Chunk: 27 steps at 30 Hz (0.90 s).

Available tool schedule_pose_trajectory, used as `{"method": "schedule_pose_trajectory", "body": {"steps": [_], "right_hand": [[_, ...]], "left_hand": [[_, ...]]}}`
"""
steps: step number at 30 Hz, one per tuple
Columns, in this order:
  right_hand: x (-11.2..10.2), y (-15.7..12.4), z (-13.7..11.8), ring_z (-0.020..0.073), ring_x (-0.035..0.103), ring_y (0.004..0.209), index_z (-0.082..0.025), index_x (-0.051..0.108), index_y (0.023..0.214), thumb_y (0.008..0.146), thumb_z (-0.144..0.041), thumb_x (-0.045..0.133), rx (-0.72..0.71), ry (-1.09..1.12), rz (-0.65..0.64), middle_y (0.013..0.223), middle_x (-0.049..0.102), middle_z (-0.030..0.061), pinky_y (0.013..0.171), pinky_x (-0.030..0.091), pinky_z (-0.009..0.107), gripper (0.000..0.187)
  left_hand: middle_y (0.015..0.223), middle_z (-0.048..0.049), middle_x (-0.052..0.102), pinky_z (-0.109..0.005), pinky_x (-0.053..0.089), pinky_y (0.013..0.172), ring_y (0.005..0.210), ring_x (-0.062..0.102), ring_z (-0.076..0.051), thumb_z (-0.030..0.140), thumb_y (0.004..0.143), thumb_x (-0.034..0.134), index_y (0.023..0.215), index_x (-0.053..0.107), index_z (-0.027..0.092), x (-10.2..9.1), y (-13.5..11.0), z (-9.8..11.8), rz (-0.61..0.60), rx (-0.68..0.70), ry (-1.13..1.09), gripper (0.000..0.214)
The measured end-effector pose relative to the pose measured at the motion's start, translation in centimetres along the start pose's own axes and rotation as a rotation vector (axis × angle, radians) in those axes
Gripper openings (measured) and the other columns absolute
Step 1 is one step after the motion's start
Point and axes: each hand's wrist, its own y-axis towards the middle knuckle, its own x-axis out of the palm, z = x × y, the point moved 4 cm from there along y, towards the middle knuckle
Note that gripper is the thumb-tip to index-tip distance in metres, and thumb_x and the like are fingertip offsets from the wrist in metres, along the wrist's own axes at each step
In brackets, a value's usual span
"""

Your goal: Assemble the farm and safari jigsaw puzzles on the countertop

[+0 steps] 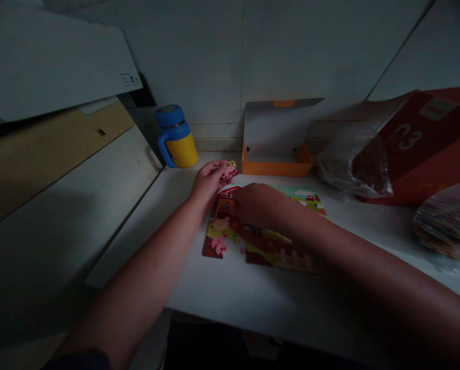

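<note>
A colourful jigsaw puzzle [264, 246] lies partly joined on the white table [230, 293]. My left hand [207, 180] is at its top left corner, fingers pinched on a pink and yellow puzzle piece [229, 171]. My right hand [253, 203] rests palm down on the puzzle's upper left part, fingers curled over the pieces; what lies under them is hidden.
A yellow mug with a blue lid and handle [176, 137] stands at the back left. An open orange and white box [278, 139] sits behind the puzzle. Red packaging [418, 144] and clear plastic bags [443, 221] crowd the right side. A white printer [53, 56] is at upper left.
</note>
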Motion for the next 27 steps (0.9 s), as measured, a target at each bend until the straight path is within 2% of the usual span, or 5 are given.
{"method": "schedule_pose_trajectory", "body": {"steps": [6,14,17,21,27], "right_hand": [[-0.7,1.2,5.4,0.0279,0.073,0.104,-0.013,0.059,0.133,0.101,-0.039,0.058,0.247,0.292,0.496,0.123,0.075,0.0179,0.083,0.050,0.033,0.041],[-0.8,2.0,7.9,0.0213,0.072,0.086,-0.018,0.076,0.102,0.092,-0.037,0.068,0.200,0.424,0.437,0.100,0.081,0.0086,0.073,0.045,0.029,0.023],[-1.0,1.7,8.0,0.0203,0.072,0.080,-0.017,0.078,0.101,0.091,-0.034,0.066,0.198,0.449,0.294,0.095,0.081,0.0088,0.069,0.046,0.029,0.023],[0.0,0.9,6.1,0.0185,0.073,0.078,-0.021,0.079,0.100,0.085,-0.035,0.074,0.003,0.605,-0.149,0.093,0.082,0.0064,0.068,0.050,0.026,0.021],[1.7,-0.3,1.7,0.0170,0.077,0.080,-0.018,0.075,0.092,0.088,-0.026,0.074,-0.075,0.803,-0.554,0.087,0.082,0.0059,0.071,0.058,0.024,0.009]], "left_hand": [[0.093,-0.0052,0.078,-0.031,0.062,0.075,0.079,0.075,-0.017,0.024,0.089,0.072,0.107,0.070,0.019,1.0,-1.2,0.1,-0.151,-0.016,0.031,0.019],[0.085,-0.0042,0.076,-0.031,0.061,0.069,0.075,0.076,-0.021,0.042,0.089,0.076,0.113,0.069,0.021,1.5,-1.6,-0.2,-0.249,-0.027,0.044,0.032],[0.088,-0.0071,0.077,-0.032,0.061,0.070,0.077,0.076,-0.021,0.051,0.094,0.070,0.106,0.067,0.020,0.9,-1.2,0.1,-0.147,0.005,0.046,0.033],[0.089,-0.0091,0.078,-0.027,0.057,0.067,0.074,0.074,-0.018,0.052,0.097,0.065,0.100,0.064,0.019,0.3,-0.8,0.7,-0.029,0.037,0.083,0.033],[0.087,-0.0094,0.079,-0.026,0.054,0.064,0.069,0.071,-0.016,0.051,0.098,0.063,0.099,0.064,0.018,0.1,-0.5,0.6,-0.020,0.047,0.102,0.033]]}}
